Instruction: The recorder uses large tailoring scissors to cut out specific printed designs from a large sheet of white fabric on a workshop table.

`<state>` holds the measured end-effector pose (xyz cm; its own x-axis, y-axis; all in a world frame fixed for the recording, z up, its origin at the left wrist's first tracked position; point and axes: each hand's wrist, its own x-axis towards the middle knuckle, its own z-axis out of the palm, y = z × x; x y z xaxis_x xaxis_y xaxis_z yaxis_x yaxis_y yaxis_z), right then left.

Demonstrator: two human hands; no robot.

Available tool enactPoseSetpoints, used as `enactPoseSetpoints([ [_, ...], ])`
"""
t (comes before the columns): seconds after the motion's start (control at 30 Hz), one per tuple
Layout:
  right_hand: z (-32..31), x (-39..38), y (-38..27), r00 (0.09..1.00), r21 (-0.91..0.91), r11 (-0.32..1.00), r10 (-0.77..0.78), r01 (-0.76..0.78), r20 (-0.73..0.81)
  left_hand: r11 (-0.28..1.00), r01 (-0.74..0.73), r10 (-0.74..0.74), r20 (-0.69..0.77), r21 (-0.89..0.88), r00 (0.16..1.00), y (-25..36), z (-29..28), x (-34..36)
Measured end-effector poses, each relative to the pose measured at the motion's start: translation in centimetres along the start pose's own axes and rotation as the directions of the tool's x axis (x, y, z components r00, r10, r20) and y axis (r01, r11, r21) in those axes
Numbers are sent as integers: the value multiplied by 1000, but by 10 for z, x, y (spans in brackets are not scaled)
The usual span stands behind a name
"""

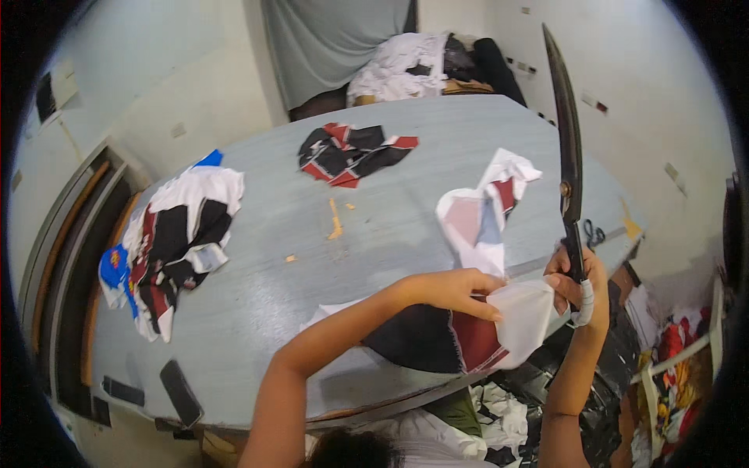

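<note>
Long black tailor's shears (570, 148) stand upright in my right hand (587, 285), their blades together and pointing up. White wrapping covers part of their lower handle. The thumb and fingers of that hand also meet the edge of a sewn fabric piece (417, 337) in white, black and maroon. My left hand (462, 296) pinches the white part of this piece between thumb and fingers. The fabric lies across the near edge of the table, partly under my left forearm. Just beyond my hands rests another white piece (472, 222) with maroon and grey-blue patches.
The pale blue table (273, 226) bears a black and red fabric bundle (355, 152) and a mixed garment pile (183, 242) at left. Two phone-like dark objects lie near left, one a dark slab (181, 392). Small scissors (594, 233) lie at right. Black plastic (605, 374) sits below.
</note>
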<state>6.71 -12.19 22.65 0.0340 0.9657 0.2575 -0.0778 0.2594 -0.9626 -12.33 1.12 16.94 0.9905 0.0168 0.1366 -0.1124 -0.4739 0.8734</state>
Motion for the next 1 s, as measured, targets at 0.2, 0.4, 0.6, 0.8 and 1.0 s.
enactPoseSetpoints([
  [0.2,-31,-17,-16,984,-123,987,-116,99,-135,946,217,-242,-81,-240,967,30,-6,-76],
  [0.4,-36,37,-5,986,-285,949,-156,134,-58,910,361,-414,-434,-203,800,87,-5,-178],
  [0.6,54,141,89,976,-345,914,-217,212,24,797,114,-602,-768,-593,218,66,-2,-281],
  [0.8,52,124,132,989,-678,731,-141,77,-40,88,887,-480,-800,-452,-360,-14,63,-445],
  [1.0,-41,45,188,850,-734,668,-313,-121,-424,477,842,-283,-864,250,417,-26,48,-316],
])
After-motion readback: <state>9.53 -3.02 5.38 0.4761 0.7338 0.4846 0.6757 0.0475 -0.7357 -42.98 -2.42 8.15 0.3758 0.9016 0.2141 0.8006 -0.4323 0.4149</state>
